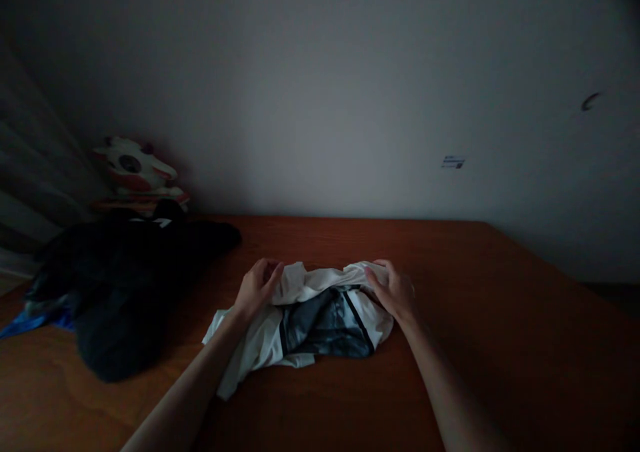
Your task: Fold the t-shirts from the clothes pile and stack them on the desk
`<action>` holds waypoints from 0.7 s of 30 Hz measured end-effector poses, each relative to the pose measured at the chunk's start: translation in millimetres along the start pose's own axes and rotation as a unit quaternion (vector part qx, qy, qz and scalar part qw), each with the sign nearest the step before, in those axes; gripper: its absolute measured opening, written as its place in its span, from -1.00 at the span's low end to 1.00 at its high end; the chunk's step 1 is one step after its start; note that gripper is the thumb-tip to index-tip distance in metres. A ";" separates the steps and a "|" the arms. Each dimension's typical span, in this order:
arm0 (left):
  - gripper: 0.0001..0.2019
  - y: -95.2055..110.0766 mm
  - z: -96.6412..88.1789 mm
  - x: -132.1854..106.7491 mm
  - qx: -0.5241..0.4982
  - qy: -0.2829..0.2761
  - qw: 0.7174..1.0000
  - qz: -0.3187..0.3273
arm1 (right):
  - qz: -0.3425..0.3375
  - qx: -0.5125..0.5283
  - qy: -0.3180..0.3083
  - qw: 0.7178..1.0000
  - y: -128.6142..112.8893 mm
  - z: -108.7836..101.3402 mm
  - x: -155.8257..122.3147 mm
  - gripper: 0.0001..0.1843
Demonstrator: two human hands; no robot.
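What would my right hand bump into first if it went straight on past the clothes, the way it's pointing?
Past the crumpled clothing and over the tabletop, your right hand would probably meet the wall first, though depth is hard to judge.

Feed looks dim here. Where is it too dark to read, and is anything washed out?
Head view: dim overall, nothing washed out; wall brightest around its middle. Same head view: the black cloth heap at left sinks into shadow, most folds lost; the white garment shows its folds, slightly soft.
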State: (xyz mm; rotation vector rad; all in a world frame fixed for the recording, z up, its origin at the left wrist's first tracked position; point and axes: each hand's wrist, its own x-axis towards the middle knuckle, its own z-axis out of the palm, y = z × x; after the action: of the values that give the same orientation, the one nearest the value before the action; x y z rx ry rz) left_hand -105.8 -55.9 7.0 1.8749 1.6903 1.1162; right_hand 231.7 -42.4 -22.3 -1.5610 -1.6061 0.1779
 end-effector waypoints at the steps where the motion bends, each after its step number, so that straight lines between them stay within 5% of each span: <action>1: -0.56 -5.2 3.6 0.9 0.065 0.006 0.998 0.007 | 0.012 -0.016 -0.016 1.000 -0.7 -1.4 0.1 -0.57; 5: -0.57 -18.9 12.8 1.2 0.205 -0.041 0.978 0.009 | 0.024 0.020 -0.030 0.999 0.3 -2.2 1.6 -0.51; 8: -0.73 -19.1 10.7 1.9 0.108 -0.065 0.992 0.030 | 0.035 0.099 0.025 0.994 1.6 -1.1 4.0 -0.49; 12: -0.84 -14.3 -1.8 6.6 -0.085 0.081 0.993 0.012 | 0.040 0.175 0.138 0.974 2.9 -1.9 9.5 -0.52; 15: -0.72 -11.1 -9.8 10.2 -0.154 0.182 0.971 0.009 | 0.027 0.210 0.168 0.963 6.3 -2.0 12.7 -0.55; 18: -0.63 -8.8 -10.6 12.3 -0.213 0.174 0.961 -0.018 | 0.019 0.212 0.124 0.969 11.9 0.2 11.4 -0.54; 21: -0.52 -7.2 -8.2 12.7 -0.188 0.160 0.968 -0.039 | -0.015 0.164 0.013 0.986 18.7 3.1 6.0 -0.54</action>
State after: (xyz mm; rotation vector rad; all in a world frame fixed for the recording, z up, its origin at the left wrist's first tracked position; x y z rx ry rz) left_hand -117.2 -44.1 10.5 1.4411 1.5541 1.6436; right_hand 244.6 -31.9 -33.3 -1.2808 -1.4928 0.3841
